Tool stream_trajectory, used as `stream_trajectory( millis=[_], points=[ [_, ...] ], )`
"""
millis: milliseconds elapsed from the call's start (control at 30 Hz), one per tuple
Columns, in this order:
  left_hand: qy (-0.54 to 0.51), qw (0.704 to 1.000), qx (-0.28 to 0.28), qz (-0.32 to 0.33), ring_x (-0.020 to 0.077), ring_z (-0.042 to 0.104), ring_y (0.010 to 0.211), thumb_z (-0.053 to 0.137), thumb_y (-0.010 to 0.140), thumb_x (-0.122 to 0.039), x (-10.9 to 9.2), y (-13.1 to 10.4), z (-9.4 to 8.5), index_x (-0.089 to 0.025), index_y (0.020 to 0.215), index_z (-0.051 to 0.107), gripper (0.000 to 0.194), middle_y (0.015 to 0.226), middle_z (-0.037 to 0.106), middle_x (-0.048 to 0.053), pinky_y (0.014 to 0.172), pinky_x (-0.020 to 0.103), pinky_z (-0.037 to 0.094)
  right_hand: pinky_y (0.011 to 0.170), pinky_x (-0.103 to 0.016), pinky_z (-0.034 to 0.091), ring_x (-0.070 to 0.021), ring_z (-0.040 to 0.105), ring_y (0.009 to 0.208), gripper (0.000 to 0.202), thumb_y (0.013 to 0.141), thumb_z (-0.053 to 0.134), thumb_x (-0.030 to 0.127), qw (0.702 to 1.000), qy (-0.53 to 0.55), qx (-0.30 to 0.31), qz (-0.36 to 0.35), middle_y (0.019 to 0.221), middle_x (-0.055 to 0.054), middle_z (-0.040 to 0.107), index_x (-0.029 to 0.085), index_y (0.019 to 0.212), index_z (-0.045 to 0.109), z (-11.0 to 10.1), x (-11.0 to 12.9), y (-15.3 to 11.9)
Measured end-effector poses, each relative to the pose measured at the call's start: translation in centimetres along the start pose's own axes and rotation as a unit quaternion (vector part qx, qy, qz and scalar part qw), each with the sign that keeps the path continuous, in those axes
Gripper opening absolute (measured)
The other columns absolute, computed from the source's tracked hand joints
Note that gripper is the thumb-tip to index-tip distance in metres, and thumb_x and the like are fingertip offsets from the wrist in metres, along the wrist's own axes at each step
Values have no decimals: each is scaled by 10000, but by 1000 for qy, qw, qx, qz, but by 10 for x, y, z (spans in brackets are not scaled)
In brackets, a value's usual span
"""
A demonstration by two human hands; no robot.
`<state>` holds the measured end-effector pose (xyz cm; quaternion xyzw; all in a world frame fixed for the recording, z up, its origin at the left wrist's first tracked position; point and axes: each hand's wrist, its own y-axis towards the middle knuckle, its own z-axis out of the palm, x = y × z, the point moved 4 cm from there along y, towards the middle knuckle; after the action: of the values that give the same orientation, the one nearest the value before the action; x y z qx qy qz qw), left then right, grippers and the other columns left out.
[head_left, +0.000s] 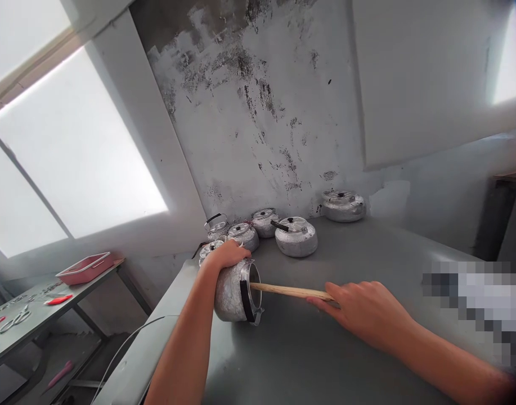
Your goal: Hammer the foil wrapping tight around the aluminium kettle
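A silvery metal kettle point(230, 295) lies tipped on its side on the grey table, its open mouth toward the right. Over its upper side rests my left hand point(230, 254), closed around the kettle's body near the spout end, fingertips partly hidden. The kettle's black-gripped handle point(246, 301) hangs across the mouth. My right hand point(363, 309) is wrapped round a wooden stick point(289, 291), whose far end goes into the kettle's mouth; that tip is hidden inside.
Several lidded metal kettles stand at the back, among them a nearer kettle point(296, 239) and one at the far right point(344, 207). A side table point(34, 320) on the left carries a pink basket point(86, 269), scissors point(15, 319) and a red-handled tool point(58, 300). The wall closes off the back.
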<state>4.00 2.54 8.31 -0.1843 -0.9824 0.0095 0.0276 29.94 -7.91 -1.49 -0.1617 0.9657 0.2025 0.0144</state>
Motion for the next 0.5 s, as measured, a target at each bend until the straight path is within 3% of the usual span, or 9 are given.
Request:
stream_trajectory(
  millis=[133, 200, 367, 500],
  points=[
    [35, 999, 42, 2, 329, 627, 1096, 492, 874, -288, 1, -4, 0, -345, 1129, 762, 376, 1105, 699, 90, 938, 394, 465, 504, -302, 156, -224, 623, 483, 623, 1011, 265, 626, 1000, 2, 15, -7, 550, -40, 664, 221, 720, 637, 0, -1, 1],
    [16, 999, 35, -6, 322, 637, 1082, 498, 884, -347, 3, -4, 0, -337, 1132, 753, 356, 1122, 700, 82, 915, 380, 478, 501, -301, 168, -224, 615, 477, 631, 1005, 268, 636, 1000, 3, 26, -8, 541, -41, 655, 221, 708, 639, -1, 0, 1],
    [-90, 988, -9, -122, 290, 690, 896, 537, 816, -659, 15, -8, -4, -238, 960, 750, 494, 1050, 739, 76, 706, 322, 519, 505, -295, 202, -222, 617, 495, 633, 1003, 287, 634, 999, 26, 43, 1, 561, -47, 662, 222, 683, 646, 1, 1, 3],
    [-121, 988, -19, -95, 283, 688, 919, 503, 833, -682, 10, -14, -10, -257, 907, 767, 506, 1037, 755, 44, 744, 324, 517, 507, -296, 210, -226, 622, 504, 658, 995, 277, 652, 998, 41, 48, 7, 568, -56, 660, 219, 661, 643, 4, 0, 2]
  ],
)
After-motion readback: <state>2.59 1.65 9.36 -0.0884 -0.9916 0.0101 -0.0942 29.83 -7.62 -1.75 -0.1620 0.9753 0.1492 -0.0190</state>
